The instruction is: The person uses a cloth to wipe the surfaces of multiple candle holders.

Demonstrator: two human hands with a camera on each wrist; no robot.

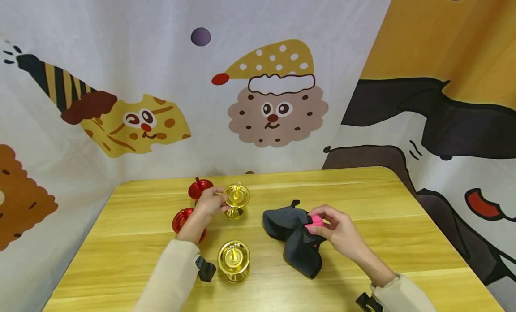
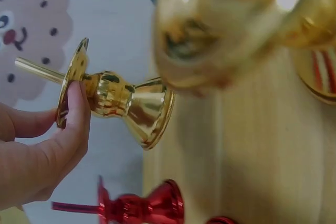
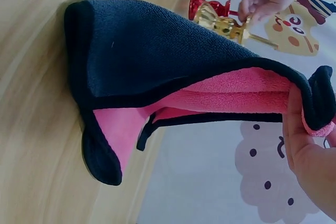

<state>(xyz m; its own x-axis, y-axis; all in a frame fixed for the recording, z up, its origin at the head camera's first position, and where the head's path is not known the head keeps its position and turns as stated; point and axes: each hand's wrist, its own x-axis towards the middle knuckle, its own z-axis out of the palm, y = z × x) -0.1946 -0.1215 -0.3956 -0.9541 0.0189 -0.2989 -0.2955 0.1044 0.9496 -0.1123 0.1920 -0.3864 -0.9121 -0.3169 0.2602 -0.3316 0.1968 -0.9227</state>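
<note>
My left hand (image 1: 210, 201) pinches the dish rim of a gold candle holder (image 2: 109, 94), which has a flared foot and a thin tube rising from its dish. It stands upright near the back of the table. My right hand (image 1: 335, 227) grips the upper edge of a dark grey towel (image 3: 152, 51) with a pink inner side (image 3: 252, 85). The towel hangs in folds, its lower part on the table. Nearer the front stands a second gold candle holder (image 1: 234, 260), apart from both hands.
Two red candle holders, one at the back (image 1: 200, 188) and one nearer (image 1: 182, 218), stand left of the gold ones, partly behind my left hand and forearm. The wooden table (image 1: 383, 200) meets a printed curtain (image 1: 161, 47) at its far edge.
</note>
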